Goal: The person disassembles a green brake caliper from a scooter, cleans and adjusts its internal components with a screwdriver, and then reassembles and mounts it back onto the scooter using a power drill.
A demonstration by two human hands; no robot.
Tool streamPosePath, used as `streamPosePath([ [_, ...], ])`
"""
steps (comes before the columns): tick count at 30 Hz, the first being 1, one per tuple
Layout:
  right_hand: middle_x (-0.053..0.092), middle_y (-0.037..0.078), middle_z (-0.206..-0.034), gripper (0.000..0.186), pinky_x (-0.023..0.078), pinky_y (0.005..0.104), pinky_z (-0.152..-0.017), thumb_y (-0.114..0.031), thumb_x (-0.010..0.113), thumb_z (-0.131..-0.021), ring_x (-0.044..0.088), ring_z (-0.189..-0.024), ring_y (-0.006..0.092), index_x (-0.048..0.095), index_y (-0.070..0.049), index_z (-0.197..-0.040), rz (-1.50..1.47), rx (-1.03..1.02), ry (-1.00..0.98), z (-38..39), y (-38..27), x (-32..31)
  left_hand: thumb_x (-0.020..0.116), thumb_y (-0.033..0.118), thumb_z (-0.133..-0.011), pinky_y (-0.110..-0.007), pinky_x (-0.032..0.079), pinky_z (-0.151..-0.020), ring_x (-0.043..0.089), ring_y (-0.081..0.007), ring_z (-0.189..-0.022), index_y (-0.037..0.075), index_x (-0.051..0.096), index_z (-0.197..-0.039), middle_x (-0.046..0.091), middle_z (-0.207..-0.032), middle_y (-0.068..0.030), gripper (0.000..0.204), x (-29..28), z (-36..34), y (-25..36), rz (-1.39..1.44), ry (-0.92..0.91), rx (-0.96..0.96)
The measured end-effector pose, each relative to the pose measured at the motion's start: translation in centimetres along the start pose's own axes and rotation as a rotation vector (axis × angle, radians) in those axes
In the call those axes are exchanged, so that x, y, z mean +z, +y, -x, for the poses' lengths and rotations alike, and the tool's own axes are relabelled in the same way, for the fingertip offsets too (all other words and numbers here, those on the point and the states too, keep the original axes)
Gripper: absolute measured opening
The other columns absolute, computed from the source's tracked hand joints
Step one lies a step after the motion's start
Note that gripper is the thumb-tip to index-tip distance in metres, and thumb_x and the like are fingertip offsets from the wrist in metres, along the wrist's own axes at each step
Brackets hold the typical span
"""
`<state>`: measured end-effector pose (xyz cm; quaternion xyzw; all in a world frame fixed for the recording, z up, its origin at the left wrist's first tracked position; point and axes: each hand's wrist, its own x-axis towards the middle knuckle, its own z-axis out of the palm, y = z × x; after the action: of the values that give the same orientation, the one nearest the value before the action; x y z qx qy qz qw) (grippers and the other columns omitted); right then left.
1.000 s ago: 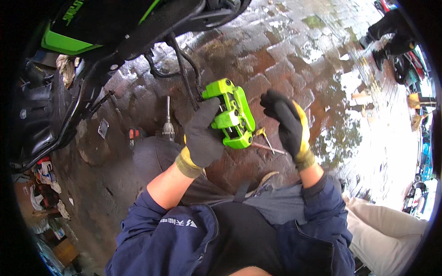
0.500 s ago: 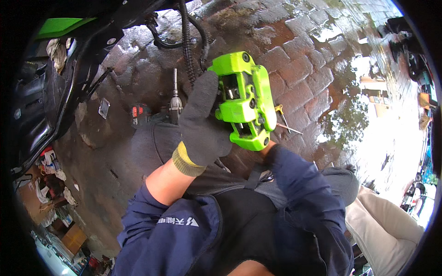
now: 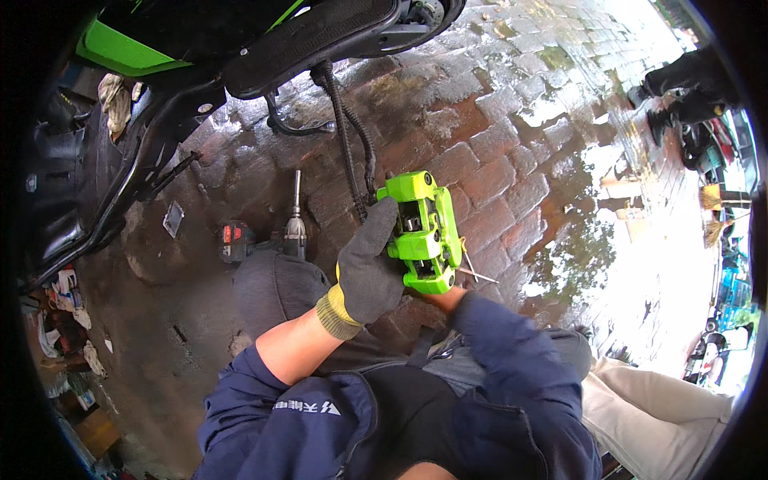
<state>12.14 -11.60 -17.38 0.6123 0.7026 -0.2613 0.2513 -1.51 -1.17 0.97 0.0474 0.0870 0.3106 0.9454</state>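
A bright green brake caliper with dark bolts and open slots is held out before me, tilted. My left hand, in a dark grey glove with a yellow cuff, is closed on its left side, the thumb pointing up along the edge. Behind the caliper's lower end is my right hand, bare at the wrist; its fingers are hidden, so their grip cannot be seen. Black sheathed cables hang from the vehicle and run down towards the caliper's left edge. Whether they join it is hidden.
A black and green vehicle fills the upper left. On the wet brick ground lie a power tool with a long socket and a yellow-handled tool. A person in light trousers is close at right; another's dark legs show farther off.
The caliper has come lower in view and looks smaller, both arms moving with it. The view has shifted, showing more of the vehicle and a person's dark legs at the upper right.
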Motion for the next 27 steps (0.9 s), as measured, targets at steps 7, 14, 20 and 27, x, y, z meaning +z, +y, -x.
streamPosePath([
  [7, 0.081, 0.009, -0.108, 0.032, 0.058, 0.0342, -0.091, -0.024, 0.059, -0.107, 0.075, -0.100, 0.0182, 0.077, -0.004, -0.122, -1.270, 0.177, 0.495, 13.4, 10.9, -15.8, 0.059, 0.037, -0.108, -0.052, 0.055, -0.107, 0.069, -0.0307, -0.119, 0.002, 0.056, -0.147, 0.069, -0.134, -0.0157, 0.052, 0.3, -0.6, -0.4, -0.164, 0.081, -0.056],
  [14, 0.070, 0.013, -0.137, 0.033, 0.057, 0.0411, -0.102, -0.020, 0.057, -0.111, 0.071, -0.118, 0.0232, 0.068, 0.002, -0.132, -1.628, -0.273, 1.009, 14.0, 5.2, -18.3, 0.061, 0.034, -0.107, -0.048, 0.058, -0.101, 0.072, -0.0294, -0.114, 0.001, 0.058, -0.143, 0.071, -0.128, -0.0152, 0.049, 0.7, -0.7, -0.3, -0.323, 0.156, -0.069],
  [20, 0.070, 0.011, -0.140, 0.031, 0.055, 0.0357, -0.103, -0.018, 0.059, -0.111, 0.069, -0.119, 0.0196, 0.071, 0.003, -0.130, -1.692, -0.117, 0.892, 13.7, 3.6, -19.2, 0.060, 0.033, -0.107, -0.048, 0.059, -0.098, 0.072, -0.0298, -0.110, 0.001, 0.059, -0.140, 0.071, -0.123, -0.0165, 0.046, 0.6, -0.9, -0.6, -0.342, 0.183, -0.036],
  [27, 0.071, 0.011, -0.139, 0.030, 0.054, 0.0348, -0.105, -0.016, 0.061, -0.110, 0.068, -0.120, 0.0187, 0.071, 0.003, -0.131, -1.625, -0.105, 0.920, 13.5, 3.7, -19.0, 0.059, 0.033, -0.107, -0.051, 0.059, -0.096, 0.072, -0.0330, -0.107, 0.000, 0.059, -0.137, 0.070, -0.122, -0.0177, 0.044, 0.4, -1.1, -0.7, -0.326, 0.206, -0.082],
])
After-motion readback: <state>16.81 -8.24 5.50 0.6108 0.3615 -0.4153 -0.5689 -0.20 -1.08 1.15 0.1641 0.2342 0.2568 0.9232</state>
